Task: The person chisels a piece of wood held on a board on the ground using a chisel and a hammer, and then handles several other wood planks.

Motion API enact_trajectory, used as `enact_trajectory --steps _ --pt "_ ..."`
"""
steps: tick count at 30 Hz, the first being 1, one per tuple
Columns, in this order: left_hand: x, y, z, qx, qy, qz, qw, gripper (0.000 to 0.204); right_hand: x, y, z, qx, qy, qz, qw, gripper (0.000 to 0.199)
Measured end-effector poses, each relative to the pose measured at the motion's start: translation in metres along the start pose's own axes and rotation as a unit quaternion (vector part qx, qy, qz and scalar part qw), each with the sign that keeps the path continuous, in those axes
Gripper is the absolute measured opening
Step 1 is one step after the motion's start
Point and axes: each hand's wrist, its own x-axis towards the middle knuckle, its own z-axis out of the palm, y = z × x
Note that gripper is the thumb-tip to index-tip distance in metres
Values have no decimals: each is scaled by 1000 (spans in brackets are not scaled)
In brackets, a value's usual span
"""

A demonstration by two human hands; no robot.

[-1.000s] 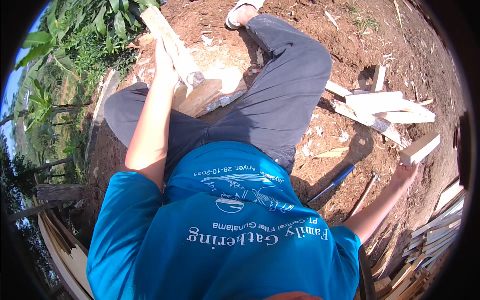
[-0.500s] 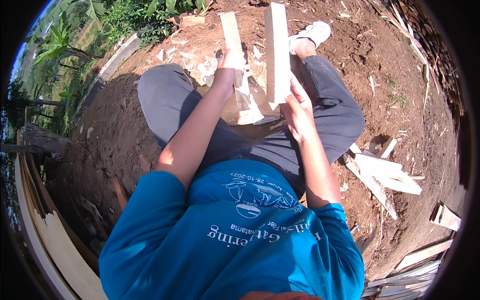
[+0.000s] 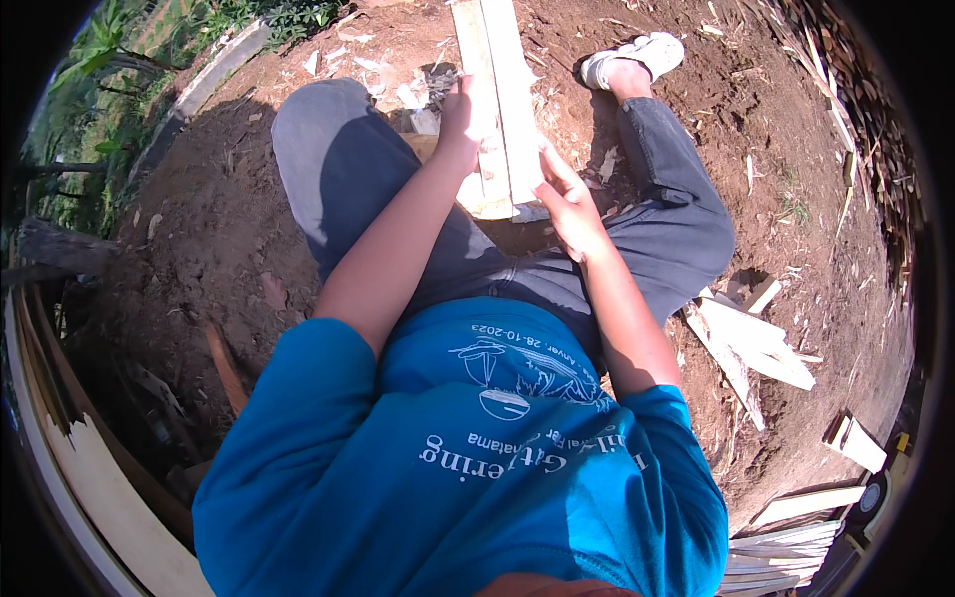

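My left hand (image 3: 468,129) is closed around a pale wooden strip (image 3: 470,45), gripping it along its left side. My right hand (image 3: 572,204) has its thumb and fingers on the lower right edge of a second, long pale piece of wood (image 3: 512,90). The two pieces lie side by side, their long edges against or almost against each other, and both tilt away from me. Their lower ends are over a wooden block (image 3: 423,146) between my bent legs, mostly hidden by my hands and the wood.
Wood chips (image 3: 368,65) litter the brown soil ahead. Split wood pieces (image 3: 751,343) lie beside my right knee. Stacked strips (image 3: 786,552) are at the lower right, long boards (image 3: 109,488) at the lower left. My shod right foot (image 3: 637,60) rests ahead on the right.
The two wood pieces, apart before, are now together side by side. My right hand has brought its piece leftward and tilted it toward the left one.
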Motion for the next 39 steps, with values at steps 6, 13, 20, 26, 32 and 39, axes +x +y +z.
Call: enact_trajectory --steps 6,13,20,26,32,39 --pt "4 -13 -5 -37 -15 24 999 48 -1 -3 1 -28 -12 19 999 68" --pt "-1 -11 -3 -48 0 18 999 49 -2 -3 4 -27 -21 18 999 69" --pt "6 -17 -12 -4 -13 -2 1000 50 0 -9 6 -14 -16 29 999 69" --pt "-2 -26 -6 -56 -81 83 992 50 3 2 0 -18 -13 21 1000 70" --pt "24 -52 -19 58 -46 242 967 39 2 -5 9 -15 -36 28 999 72" --pt "-12 -15 20 92 6 108 990 25 -3 16 -11 -86 0 -25 996 70"
